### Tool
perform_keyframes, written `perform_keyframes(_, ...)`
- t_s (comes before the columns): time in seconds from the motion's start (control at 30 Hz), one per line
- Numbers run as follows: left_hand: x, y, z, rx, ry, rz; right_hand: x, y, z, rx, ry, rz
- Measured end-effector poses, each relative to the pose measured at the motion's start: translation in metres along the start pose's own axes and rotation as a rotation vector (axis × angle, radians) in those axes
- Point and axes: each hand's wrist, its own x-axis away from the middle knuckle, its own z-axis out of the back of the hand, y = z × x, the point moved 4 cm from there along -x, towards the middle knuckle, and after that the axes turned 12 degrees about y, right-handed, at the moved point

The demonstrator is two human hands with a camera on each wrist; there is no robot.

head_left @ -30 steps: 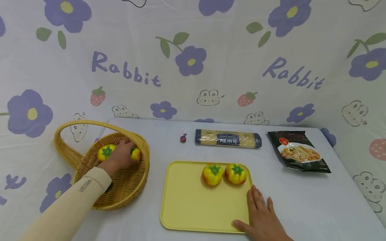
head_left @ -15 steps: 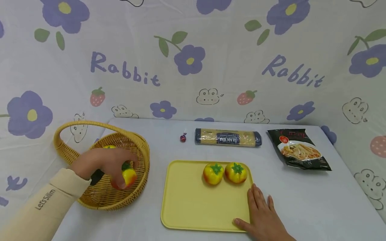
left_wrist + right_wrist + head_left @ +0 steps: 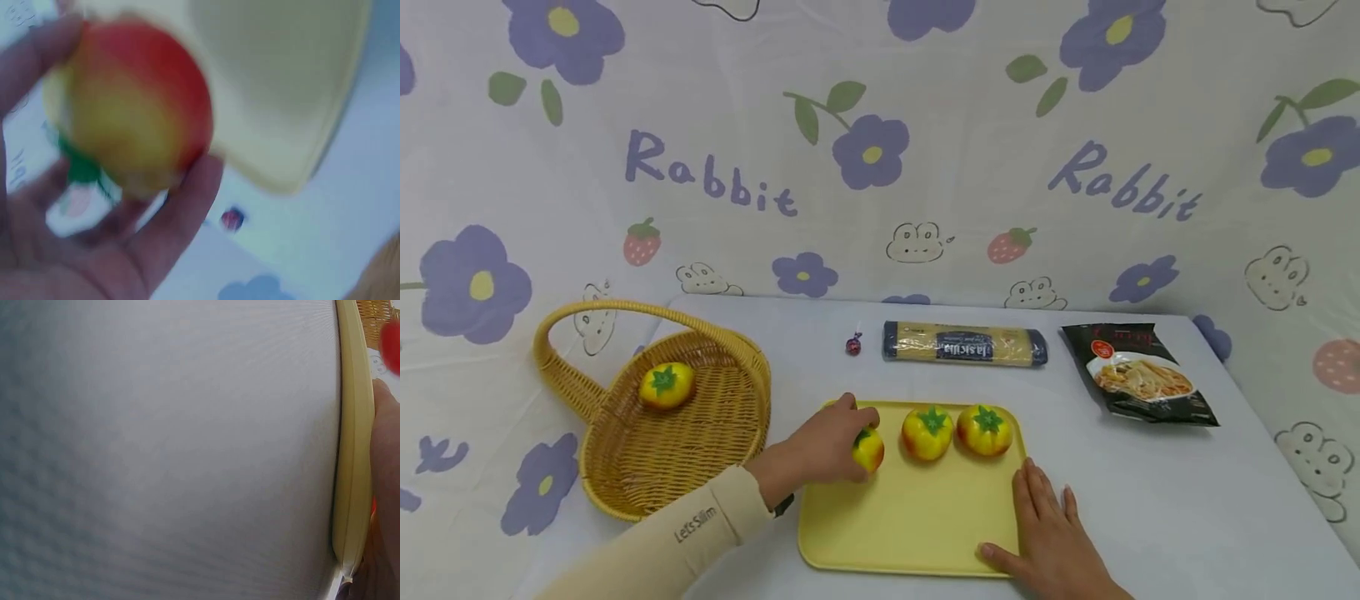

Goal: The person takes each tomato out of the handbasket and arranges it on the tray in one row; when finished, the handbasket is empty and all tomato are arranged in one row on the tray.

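Sleeve, left arm: one, long, pale cream, plain-coloured cloth, softly creased, reaching the wrist. Cuff: same cream, a broad band marked off from the forearm by a seam line. Lettering: dark, small, single line, set lengthwise near the cuff, reading approximately "Let's Slim". Wrist item: black, small visible portion below the cuff edge; form mostly hidden. Hands: two, left and right, both bare.
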Motion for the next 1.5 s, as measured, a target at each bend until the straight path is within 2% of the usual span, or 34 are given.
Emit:
perform_keyframes(0.1,-0.014,-0.001,-0.013,0.02,0.117,0.032,0.001,-0.001,-0.001,0.004,0.009,0.007)
perform_keyframes(0.2,-0.025,-0.002,-0.022,0.044,0.186,0.047,0.002,-0.001,0.0,0.002,0.024,0.019)
perform_keyframes(0.37,-0.036,-0.002,-0.041,0.087,0.207,0.055,0.005,0.001,0.0,0.01,0.035,0.023)
perform_keyframes(0.5,-0.04,0.001,-0.049,0.106,0.215,0.063,0.007,0.002,0.001,0.007,0.063,0.041)
perform_keyframes(0.67,-0.04,0.003,-0.047,0.117,0.221,0.061,0.005,0.001,0.001,0.016,0.058,0.032)
perform_keyframes(1.23,-0.037,-0.002,-0.05,0.078,0.248,0.118,0.002,0.0,0.002,0.028,0.02,0.013)
perform_keyframes(1.4,-0.032,-0.004,-0.047,0.084,0.252,0.128,0.002,-0.001,0.002,0.023,0.029,0.018)
perform_keyframes(1.5,-0.024,-0.003,-0.037,0.083,0.271,0.123,0.003,-0.001,0.002,0.022,0.039,0.024)
